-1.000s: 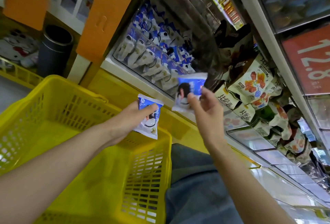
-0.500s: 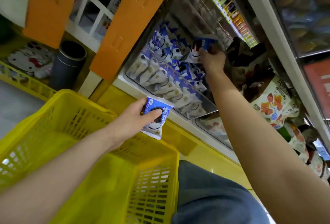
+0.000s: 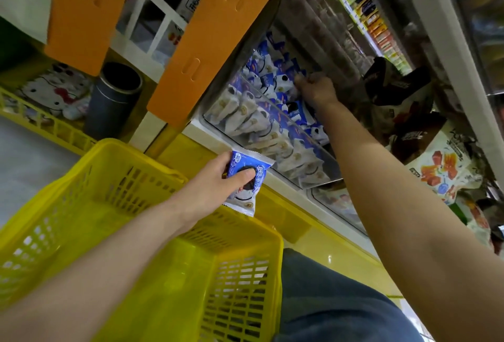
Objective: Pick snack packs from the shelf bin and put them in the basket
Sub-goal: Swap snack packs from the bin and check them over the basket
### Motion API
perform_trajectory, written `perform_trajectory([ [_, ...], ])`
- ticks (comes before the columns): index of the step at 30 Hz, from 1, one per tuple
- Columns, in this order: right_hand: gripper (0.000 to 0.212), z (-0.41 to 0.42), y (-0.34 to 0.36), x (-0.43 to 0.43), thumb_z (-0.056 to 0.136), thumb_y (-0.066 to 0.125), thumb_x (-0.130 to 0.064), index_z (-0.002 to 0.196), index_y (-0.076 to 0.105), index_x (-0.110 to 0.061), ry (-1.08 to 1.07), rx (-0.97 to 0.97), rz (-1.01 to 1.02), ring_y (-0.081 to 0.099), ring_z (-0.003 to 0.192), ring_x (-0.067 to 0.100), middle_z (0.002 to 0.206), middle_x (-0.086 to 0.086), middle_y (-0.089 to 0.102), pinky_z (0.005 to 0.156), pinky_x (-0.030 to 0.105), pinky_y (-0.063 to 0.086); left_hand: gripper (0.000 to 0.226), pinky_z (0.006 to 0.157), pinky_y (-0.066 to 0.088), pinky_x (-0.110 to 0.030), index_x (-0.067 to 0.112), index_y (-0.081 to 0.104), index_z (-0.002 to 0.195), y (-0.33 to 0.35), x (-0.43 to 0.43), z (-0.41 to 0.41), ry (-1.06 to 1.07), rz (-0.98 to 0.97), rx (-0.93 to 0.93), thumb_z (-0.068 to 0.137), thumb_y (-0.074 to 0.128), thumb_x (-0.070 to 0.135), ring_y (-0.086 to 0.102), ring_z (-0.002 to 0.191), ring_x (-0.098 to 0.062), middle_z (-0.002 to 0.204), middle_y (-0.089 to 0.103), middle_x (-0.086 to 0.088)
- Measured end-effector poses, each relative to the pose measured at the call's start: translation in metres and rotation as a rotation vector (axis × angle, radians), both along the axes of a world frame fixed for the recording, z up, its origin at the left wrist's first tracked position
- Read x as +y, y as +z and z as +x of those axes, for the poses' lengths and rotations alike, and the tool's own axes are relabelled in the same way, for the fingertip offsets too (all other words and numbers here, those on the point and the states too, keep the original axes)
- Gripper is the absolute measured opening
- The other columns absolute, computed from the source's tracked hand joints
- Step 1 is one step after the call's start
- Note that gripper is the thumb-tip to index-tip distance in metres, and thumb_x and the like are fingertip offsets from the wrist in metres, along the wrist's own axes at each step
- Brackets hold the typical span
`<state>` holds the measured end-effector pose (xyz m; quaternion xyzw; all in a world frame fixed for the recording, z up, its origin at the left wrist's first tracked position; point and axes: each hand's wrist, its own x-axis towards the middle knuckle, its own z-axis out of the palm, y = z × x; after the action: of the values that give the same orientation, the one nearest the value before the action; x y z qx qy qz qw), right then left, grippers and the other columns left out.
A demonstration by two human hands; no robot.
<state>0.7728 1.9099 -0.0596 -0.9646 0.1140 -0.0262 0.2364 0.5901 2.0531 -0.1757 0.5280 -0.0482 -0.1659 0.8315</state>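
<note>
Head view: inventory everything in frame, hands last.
basket: one, yellow, lower left.
shelf bin: one, clear, on the shelf.
binned packs: many, blue-white, in the shelf bin.
held snack pack: one, blue-white, over the basket's far rim.
cylinder: one, dark, floor at left.
panels: two, orange, upper left.
printed bags: several, white-red, right of the shelf bin.
left hand: grips the held snack pack.
right hand: among the binned packs; grip unclear.

Left hand (image 3: 215, 180) grips a snack pack (image 3: 249, 178) above the basket (image 3: 114, 148); right hand (image 3: 317, 90) inside the bin (image 3: 272, 109).
</note>
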Motion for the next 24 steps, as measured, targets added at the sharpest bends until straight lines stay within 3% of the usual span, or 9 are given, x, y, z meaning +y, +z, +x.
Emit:
perform_trajectory([
  [4,0.029,-0.002,0.000,0.009,0.099,0.040,-0.026,0.078,0.055,-0.013,0.061,-0.004,0.071,0.058,0.094,0.027,0.101,0.018,0.061,0.096,0.041,0.045,0.024,0.063,0.047,-0.004,0.032,0.053,0.113,-0.002,-0.002,-0.002,-0.010,0.010,0.003,0.091,0.054,0.025,0.062,0.086,0.011,0.105,0.065,0.014],
  [7,0.034,-0.010,0.004,0.008,0.100,0.035,-0.026,0.095,0.061,-0.005,0.093,-0.009,0.046,0.059,0.092,0.030,0.103,0.021,0.061,0.087,0.035,0.045,0.024,0.066,0.049,-0.006,0.030,0.054,0.114,-0.005,-0.003,-0.005,-0.017,0.013,0.009,0.090,0.054,0.024,0.063,0.089,0.006,0.105,0.066,0.012],
  [10,0.031,-0.029,0.010,0.007,0.101,0.033,-0.027,0.087,0.058,-0.015,0.137,-0.097,-0.011,0.051,0.064,0.009,0.082,0.004,0.059,0.062,0.021,0.040,0.022,0.064,0.048,-0.006,0.030,0.055,0.110,-0.006,-0.004,-0.011,-0.015,0.019,-0.001,0.091,0.054,0.020,0.063,0.086,0.007,0.103,0.066,0.011],
  [11,0.030,-0.040,0.012,0.008,0.101,0.033,-0.027,0.086,0.057,-0.017,0.151,-0.144,-0.020,0.049,0.063,0.006,0.082,0.000,0.059,0.061,0.019,0.038,0.022,0.064,0.048,-0.007,0.029,0.055,0.110,-0.007,-0.005,-0.014,-0.012,0.030,-0.003,0.091,0.054,0.019,0.064,0.087,0.005,0.103,0.066,0.010],
  [15,0.022,-0.112,0.011,0.004,0.098,0.041,-0.024,0.103,0.062,-0.017,0.236,-0.459,-0.010,0.056,0.093,0.008,0.100,-0.009,0.062,0.083,0.023,0.044,0.021,0.067,0.050,-0.010,0.023,0.056,0.109,-0.010,-0.012,-0.028,-0.009,0.052,0.031,0.090,0.056,0.014,0.063,0.092,-0.004,0.103,0.066,0.004],
  [18,0.017,-0.180,-0.004,-0.003,0.095,0.043,-0.021,0.100,0.059,-0.025,0.369,-0.579,0.024,0.057,0.091,0.009,0.093,-0.015,0.059,0.078,0.022,0.045,0.021,0.068,0.050,-0.009,0.016,0.055,0.109,-0.014,-0.017,-0.041,-0.021,0.033,0.068,0.089,0.057,0.008,0.062,0.090,-0.008,0.101,0.066,0.002],
  [21,0.014,-0.232,-0.037,-0.014,0.095,0.047,-0.020,0.104,0.058,-0.022,0.383,-0.353,0.086,0.055,0.085,0.001,0.094,-0.010,0.059,0.073,0.010,0.042,0.023,0.064,0.047,-0.012,0.017,0.051,0.106,-0.021,-0.020,-0.056,-0.044,0.067,0.112,0.088,0.059,0.007,0.060,0.085,-0.007,0.098,0.064,-0.001],
  [24,0.018,-0.265,-0.070,-0.022,0.094,0.050,-0.022,0.107,0.061,-0.015,0.262,0.029,0.226,0.058,0.088,0.005,0.099,-0.003,0.063,0.073,0.012,0.046,0.023,0.061,0.047,-0.013,0.014,0.051,0.104,-0.026,-0.022,-0.071,-0.068,0.111,0.104,0.085,0.061,0.004,0.061,0.074,-0.004,0.089,0.064,-0.002],
])
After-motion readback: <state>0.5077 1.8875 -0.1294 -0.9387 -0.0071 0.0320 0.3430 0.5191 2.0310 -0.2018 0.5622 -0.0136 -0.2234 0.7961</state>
